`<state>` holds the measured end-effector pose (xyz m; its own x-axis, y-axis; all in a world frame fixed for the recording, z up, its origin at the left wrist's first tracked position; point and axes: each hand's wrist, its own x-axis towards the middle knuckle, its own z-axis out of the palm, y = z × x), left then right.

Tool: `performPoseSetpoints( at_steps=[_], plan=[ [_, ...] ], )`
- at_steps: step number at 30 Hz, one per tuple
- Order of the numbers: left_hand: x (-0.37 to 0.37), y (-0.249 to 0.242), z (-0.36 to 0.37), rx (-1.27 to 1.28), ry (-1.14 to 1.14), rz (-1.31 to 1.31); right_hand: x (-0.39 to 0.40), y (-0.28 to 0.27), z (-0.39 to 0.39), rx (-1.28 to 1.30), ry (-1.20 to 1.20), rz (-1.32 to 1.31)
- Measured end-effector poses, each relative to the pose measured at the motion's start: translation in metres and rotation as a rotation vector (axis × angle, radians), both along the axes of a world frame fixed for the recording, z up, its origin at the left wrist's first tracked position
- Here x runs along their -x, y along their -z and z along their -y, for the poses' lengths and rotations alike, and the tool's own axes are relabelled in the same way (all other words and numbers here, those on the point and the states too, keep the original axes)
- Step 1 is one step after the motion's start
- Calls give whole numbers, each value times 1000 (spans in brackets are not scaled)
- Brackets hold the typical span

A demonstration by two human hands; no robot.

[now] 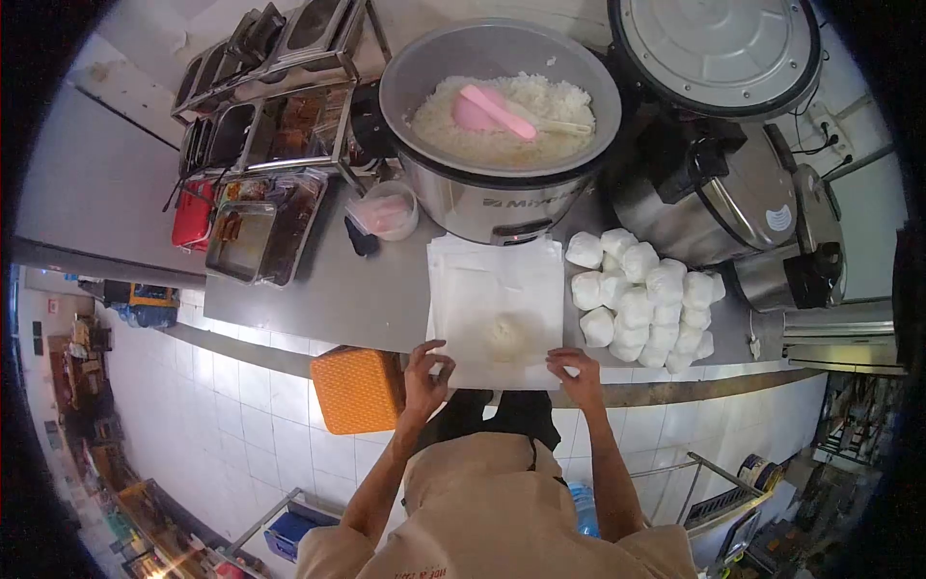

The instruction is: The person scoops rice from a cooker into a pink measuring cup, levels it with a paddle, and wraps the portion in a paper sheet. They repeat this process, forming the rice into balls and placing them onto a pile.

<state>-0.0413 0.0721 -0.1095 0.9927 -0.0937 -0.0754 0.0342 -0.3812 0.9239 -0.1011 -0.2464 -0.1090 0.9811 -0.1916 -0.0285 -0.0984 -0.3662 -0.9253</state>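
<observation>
Desk (386,309): extending L and R of the open rice cooker. Open rice cooker (ref. pt.) (453,198): standing on desk, holding a qty. of white rice (439,106). Closed steel pot (748,207): standing R of cooker. Metal rack (299,166): standing L of cooker, bearing trays in tiers. Round metal lid (719,53): showing to R of cooker, higher than its rim. Orange woven-look unit (357,391): sitting below desk level, to the near L of cooker.

White paper stack (463,280): lying directly in front of cooker, its near end overhanging desk edge. White bundles (635,307): sitting heaped to near R of cooker, just beside the paper. Clear tub (391,214): standing just L of cooker, w/ pink item inside.

L hand (426,378): positioned in front of cooker, to its L, thumb and fingers pinching the paper at its near L corner. R hand (577,376): mirroring this in front of cooker, to its R, pinching the near R corner. Pink paddle (497,113): resting on the rice inside cooker. Rice portion (506,336): lying on the paper in front of cooker, btwn. the hands, nr. the paper's near edge.
</observation>
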Motion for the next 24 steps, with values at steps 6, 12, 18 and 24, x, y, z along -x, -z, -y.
performPoseSetpoints(
  at_steps=[6,12,18,24],
  plan=[
    [-46,5,32,3,-80,-103,-31,63,15,-56,162,-316],
    [-56,64,38,-186,-90,17,-47,82,3,-155,270,-531],
    [-2,40,58,-637,336,201,-44,96,16,-147,194,-532],
    [18,12,93,-680,615,237,-50,45,28,-705,303,-478]
  ],
)
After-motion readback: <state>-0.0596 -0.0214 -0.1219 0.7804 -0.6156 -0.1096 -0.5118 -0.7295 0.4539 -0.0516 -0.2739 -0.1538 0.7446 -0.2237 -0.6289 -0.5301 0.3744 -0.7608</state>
